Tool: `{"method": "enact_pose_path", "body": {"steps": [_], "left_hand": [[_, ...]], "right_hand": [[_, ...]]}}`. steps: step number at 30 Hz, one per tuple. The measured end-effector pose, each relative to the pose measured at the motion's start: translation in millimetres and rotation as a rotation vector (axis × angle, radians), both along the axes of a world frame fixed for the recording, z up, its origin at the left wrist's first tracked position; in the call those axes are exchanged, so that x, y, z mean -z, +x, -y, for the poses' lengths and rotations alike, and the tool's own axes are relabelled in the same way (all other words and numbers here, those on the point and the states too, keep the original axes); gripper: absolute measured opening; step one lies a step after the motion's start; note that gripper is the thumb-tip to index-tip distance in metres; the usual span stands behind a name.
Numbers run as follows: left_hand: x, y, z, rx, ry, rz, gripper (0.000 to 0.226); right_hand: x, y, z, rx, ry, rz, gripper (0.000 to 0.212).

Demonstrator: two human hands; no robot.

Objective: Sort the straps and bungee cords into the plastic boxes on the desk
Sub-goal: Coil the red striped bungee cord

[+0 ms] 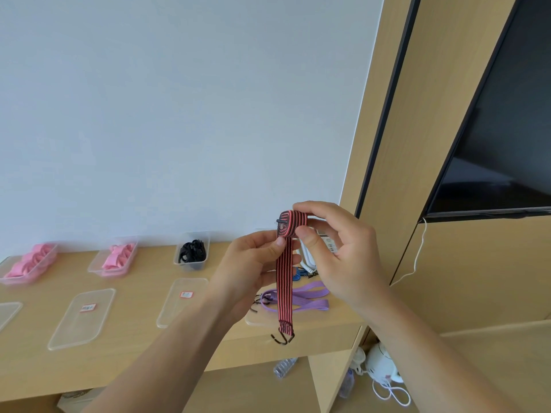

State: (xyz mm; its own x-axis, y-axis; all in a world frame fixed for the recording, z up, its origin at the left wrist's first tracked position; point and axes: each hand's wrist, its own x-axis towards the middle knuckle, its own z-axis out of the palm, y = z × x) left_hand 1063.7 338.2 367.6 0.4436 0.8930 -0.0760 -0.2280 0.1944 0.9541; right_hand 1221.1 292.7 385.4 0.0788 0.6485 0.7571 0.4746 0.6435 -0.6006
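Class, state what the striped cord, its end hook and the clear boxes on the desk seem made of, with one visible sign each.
The cord: likely woven elastic, matte; red-black ribs, rolls tightly. The hook: probably dark metal wire; thin, bent. The boxes: clear plastic; contents show through.

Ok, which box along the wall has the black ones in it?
The third box from the left, rightmost of the three in plain view. It holds black pieces; the left box and middle box are filled with pink.
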Motion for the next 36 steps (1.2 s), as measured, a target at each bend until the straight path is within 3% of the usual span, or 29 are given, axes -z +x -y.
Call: {"method": "enact_pose_path", "body": {"steps": [4,8,17,24,29,36], "left_hand": [[-5.5,-1.4,0.6,0.001,-0.095,0.072,0.028],[-10.4,-0.5,3.6,0.006,-0.148,0.03,0.032],[-13.4,-1.6,4.0,0.034,-0.117,0.011,0.045],[-10.1,-5.0,3.0,0.01,-0.018,0.001,0.027],[-7.0,-4.9,5.9,0.0,0.038,-0.029,0.025],[-10.1,-5.6,11.4,-0.004,0.067,-0.076,0.029]], "right_hand": [[7.5,2.9,4.7,0.048,0.055,0.116,0.028],[16.7,2.5,7.0,0.074,0.094,0.197,0.029],[42.4,1.0,6.0,0.129,0.227,0.383,0.028],[43.1,3.2,3.9,0.119,0.226,0.472,0.022],[16.6,0.8,4.8,0.121,0.123,0.254,0.017],[-11.5,6.7,-8.4,0.052,-0.404,0.32,0.067]]}}
